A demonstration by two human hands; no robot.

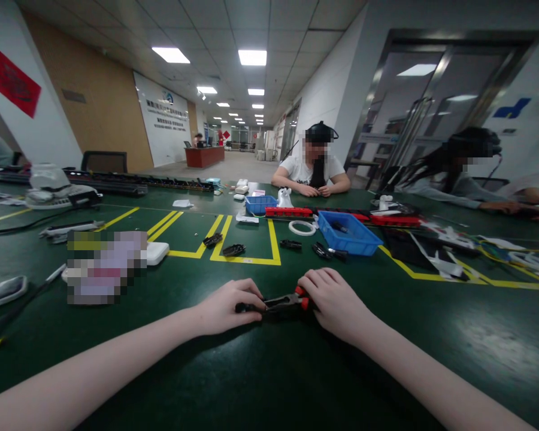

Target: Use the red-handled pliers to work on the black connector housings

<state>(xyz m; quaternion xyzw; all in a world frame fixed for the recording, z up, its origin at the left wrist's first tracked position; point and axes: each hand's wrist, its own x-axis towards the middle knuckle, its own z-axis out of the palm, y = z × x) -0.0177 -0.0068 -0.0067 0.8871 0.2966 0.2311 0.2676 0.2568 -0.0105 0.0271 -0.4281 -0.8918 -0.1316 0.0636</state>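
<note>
My right hand (335, 299) is closed round the red handles of a pair of pliers (284, 303), whose metal jaws point left. Fingers curled, my left hand (231, 306) grips a small black part (247, 307) that meets the tips of the jaws. Both hands are low over the green table (269, 371). Past them lie several black parts, among them one (234, 249) inside a yellow taped outline and another (291, 244) to its right.
A blue bin (348, 234) stands beyond my right hand, near a white tape roll (302, 227). A white case (156, 253) and a blurred-out flat object (105, 267) lie at left. Across the table sits a person (312, 170); others sit at the right.
</note>
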